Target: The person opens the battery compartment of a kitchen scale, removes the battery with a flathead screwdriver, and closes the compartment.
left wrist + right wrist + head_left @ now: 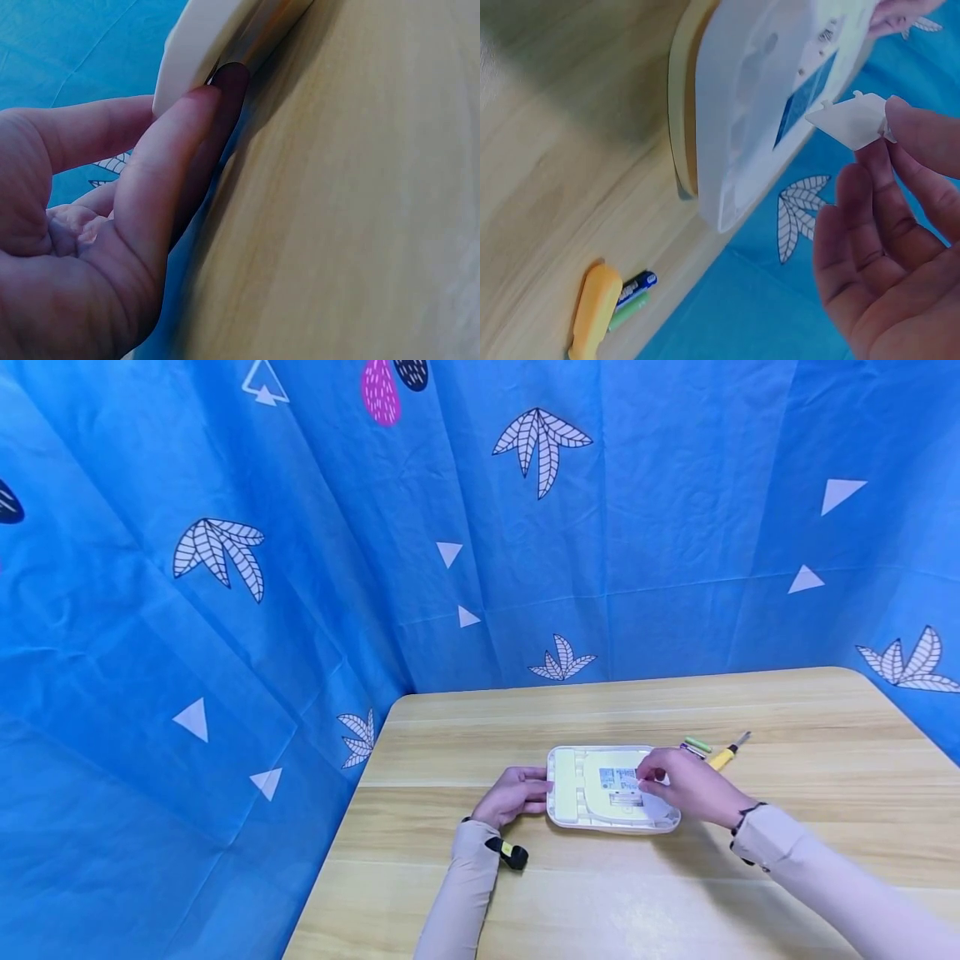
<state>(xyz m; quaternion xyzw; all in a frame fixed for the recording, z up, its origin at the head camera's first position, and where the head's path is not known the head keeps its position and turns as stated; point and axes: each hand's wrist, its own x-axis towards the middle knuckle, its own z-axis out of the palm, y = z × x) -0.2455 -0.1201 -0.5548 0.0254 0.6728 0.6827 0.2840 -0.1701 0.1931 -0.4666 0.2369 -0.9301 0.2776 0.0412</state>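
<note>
A flat white device (592,789) with a printed label lies on the wooden table (675,877). My left hand (542,793) holds its left rim; in the left wrist view the thumb and a fingertip of the left hand (180,112) pinch the device's edge (202,45). My right hand (647,779) hovers over the label area. The right wrist view shows the right hand (889,139) pinching a small white plastic cover (851,120) just off the device (757,112).
A yellow-handled screwdriver (723,756) and small batteries (697,744) lie right of the device, also seen as the screwdriver (594,307) and batteries (634,292). Blue patterned cloth (300,568) walls the table at the back and left.
</note>
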